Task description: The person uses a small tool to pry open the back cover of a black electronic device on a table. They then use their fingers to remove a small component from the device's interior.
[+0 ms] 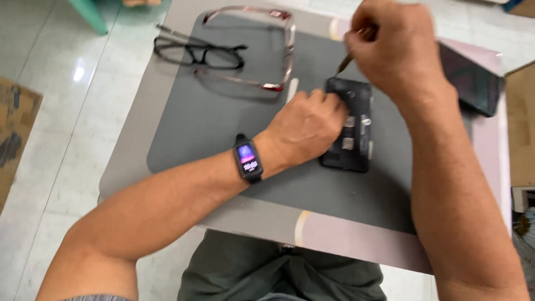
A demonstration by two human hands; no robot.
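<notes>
An opened black phone (352,128) with its back removed and inner parts showing lies on a grey work mat (223,122). My left hand (306,125), with a dark smartwatch (247,158) on the wrist, presses down on the phone's left side. My right hand (393,47) hovers above the phone's top end and grips a thin brown-handled tool (346,62) whose tip points at the phone's upper left corner.
Black-framed glasses (200,54) and a clear reddish phone frame or case (267,50) lie at the mat's far left. A dark flat panel (473,81) rests at the table's right edge. The small table (356,237) stands over a tiled floor; a cardboard box (14,128) is at left.
</notes>
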